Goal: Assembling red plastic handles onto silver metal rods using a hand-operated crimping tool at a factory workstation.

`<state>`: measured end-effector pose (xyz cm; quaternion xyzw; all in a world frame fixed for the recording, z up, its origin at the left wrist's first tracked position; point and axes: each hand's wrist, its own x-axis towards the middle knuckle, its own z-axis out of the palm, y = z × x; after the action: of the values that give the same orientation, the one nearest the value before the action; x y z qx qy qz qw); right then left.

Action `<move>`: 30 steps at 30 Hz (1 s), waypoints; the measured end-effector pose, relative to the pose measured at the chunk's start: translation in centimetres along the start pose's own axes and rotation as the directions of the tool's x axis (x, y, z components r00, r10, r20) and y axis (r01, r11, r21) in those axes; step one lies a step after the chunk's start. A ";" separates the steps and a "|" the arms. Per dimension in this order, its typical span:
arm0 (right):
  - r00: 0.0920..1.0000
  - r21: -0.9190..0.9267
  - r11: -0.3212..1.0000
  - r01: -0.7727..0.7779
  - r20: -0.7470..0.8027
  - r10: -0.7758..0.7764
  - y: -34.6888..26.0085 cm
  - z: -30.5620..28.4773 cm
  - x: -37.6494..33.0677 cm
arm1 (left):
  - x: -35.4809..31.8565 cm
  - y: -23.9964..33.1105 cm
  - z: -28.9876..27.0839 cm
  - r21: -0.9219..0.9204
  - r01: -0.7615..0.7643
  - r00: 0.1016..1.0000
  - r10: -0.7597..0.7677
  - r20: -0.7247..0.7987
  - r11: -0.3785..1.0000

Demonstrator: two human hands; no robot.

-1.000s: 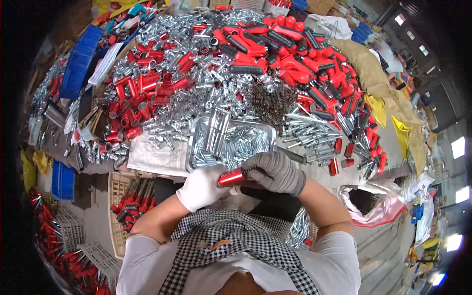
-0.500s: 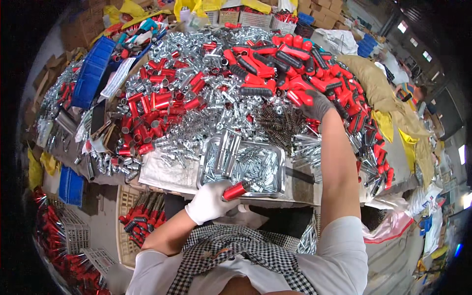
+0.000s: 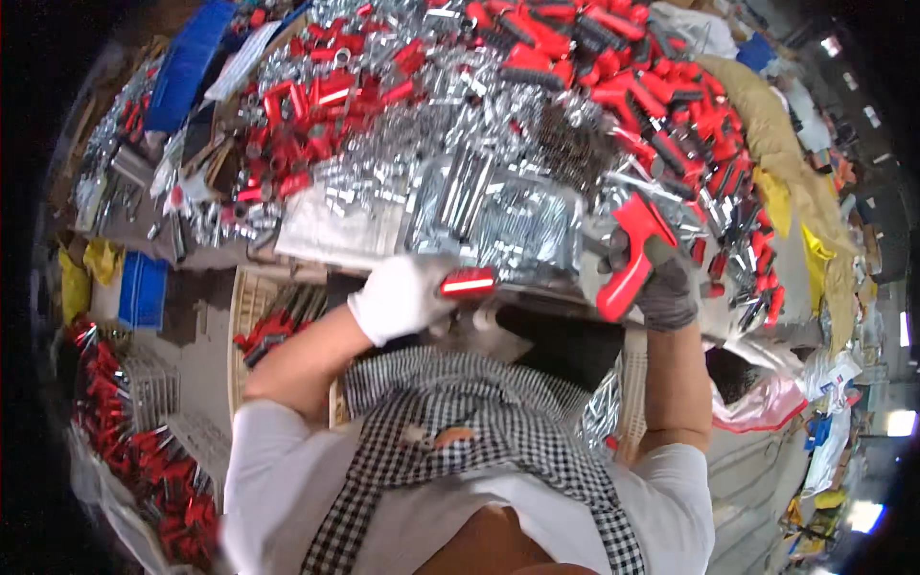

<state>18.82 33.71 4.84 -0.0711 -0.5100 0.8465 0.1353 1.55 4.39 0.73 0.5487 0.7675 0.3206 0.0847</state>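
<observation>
My left hand (image 3: pixel 401 299), in a white glove, is closed around a short red metal tube (image 3: pixel 468 282) at the front edge of the heaped table. To the right, my right hand (image 3: pixel 668 292) wears a dark grey glove and grips a red angled tool handle (image 3: pixel 631 271), tilted in front of the heap. Its fingers are partly hidden behind the handle. Between and beyond the hands lies a metal tray (image 3: pixel 579 238) of small silver pins, smeared by motion. Silver tubes (image 3: pixel 467 196) rest across its left part.
Red tubes (image 3: pixel 287 105) and silver fittings cover the table's left and middle. Red-and-black handles (image 3: pixel 661 96) are heaped at the right, near dark springs (image 3: pixel 575 144). A blue bin (image 3: pixel 182 72) stands far left. Below, a beige crate (image 3: pixel 244 316) holds red-handled parts.
My right hand has drawn back from the heap toward me, bringing the red handle out. My left hand still holds the red tube, now turned more level. The whole view has tilted.
</observation>
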 end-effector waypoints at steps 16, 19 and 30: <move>0.371 -0.355 -0.137 0.925 0.922 0.115 2.8 5.9 -3.8 | -1.1 2.7 0.1 -0.322 0.175 0.712 0.106 0.694 0.930; 0.303 -0.287 -0.110 0.952 0.937 0.175 3.8 6.3 -4.0 | -1.9 2.5 1.6 -0.389 0.379 0.498 0.169 0.850 0.839; 0.364 -0.351 -0.151 0.924 0.929 0.066 6.1 4.8 -4.9 | -1.9 3.7 0.1 -0.120 0.178 0.662 -0.028 0.749 0.977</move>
<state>21.27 25.49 1.64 0.4133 -0.8891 0.0900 0.1745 5.22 3.43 2.43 0.5768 0.6633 0.1330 0.4578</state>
